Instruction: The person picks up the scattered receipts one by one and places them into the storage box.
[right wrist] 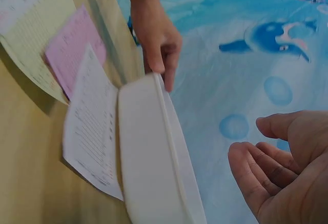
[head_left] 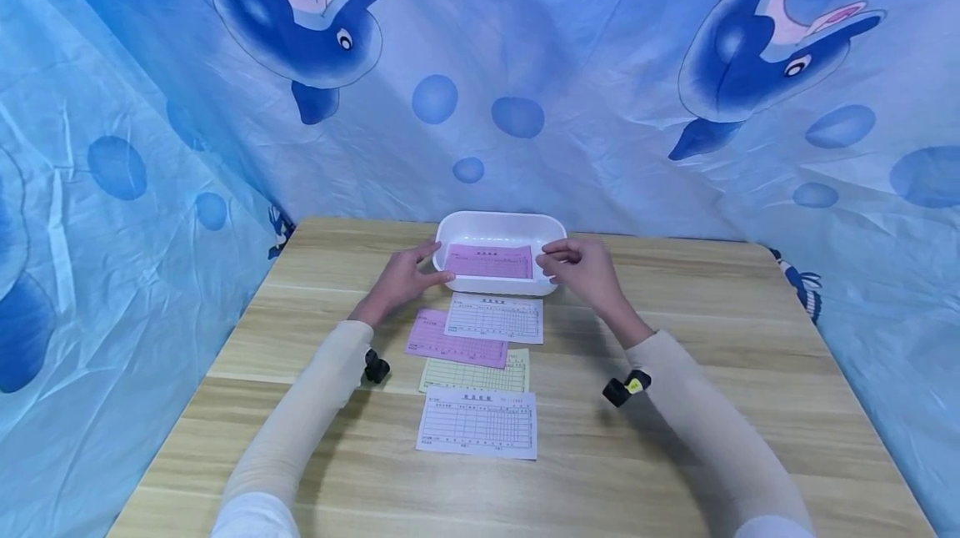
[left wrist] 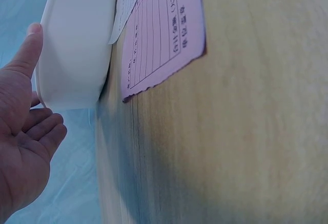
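Observation:
A white plastic tray (head_left: 501, 225) stands at the back of the table, with a pink printed slip (head_left: 491, 264) lying inside it. My left hand (head_left: 405, 279) grips the tray's left end, the thumb over its rim and the fingers at its outer side. Over the tray's right end hovers my right hand (head_left: 588, 269), fingers loosely bent with nothing between them; the right wrist view shows it apart from the rim. In front of the tray lie a white slip (head_left: 495, 321), a pink slip (head_left: 426, 338) partly under it, a yellow slip (head_left: 472, 376) and another white slip (head_left: 477, 425).
The wooden table (head_left: 675, 455) reaches back to a blue cloth backdrop (head_left: 600, 171) printed with dolphins, close behind the tray. The slips overlap in a column toward the table's front.

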The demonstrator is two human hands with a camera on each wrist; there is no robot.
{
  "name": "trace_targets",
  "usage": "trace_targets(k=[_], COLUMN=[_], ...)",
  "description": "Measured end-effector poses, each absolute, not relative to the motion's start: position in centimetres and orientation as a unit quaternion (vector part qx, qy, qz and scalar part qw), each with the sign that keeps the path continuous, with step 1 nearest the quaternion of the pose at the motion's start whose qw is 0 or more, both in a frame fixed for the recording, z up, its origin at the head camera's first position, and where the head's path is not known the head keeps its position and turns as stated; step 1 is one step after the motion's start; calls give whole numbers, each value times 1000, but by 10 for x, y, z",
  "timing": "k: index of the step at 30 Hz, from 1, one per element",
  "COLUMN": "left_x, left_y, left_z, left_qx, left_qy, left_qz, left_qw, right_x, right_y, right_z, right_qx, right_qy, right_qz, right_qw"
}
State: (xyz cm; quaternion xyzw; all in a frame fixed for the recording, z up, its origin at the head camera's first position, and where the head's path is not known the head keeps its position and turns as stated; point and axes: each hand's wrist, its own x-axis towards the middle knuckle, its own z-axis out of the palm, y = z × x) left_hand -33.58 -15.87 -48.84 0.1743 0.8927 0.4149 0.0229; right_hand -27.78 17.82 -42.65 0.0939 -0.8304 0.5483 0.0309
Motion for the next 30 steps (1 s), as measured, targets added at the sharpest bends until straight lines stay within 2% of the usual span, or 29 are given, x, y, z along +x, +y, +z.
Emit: trace_targets(k=[22, 30], left_x=[-336, -337], left_y=[-159, -158], left_z=[-489, -490], left_qx=[162, 164], left_qy=[898, 897], left_qz=[409, 409], left_qw=[28, 31], right_x=[-191, -169], right_y=[179, 173], right_z=[-469, -486], right_qx=[126, 125], right_qy=[-840, -829], right_qz=[528, 541], right_qw=[-17, -64])
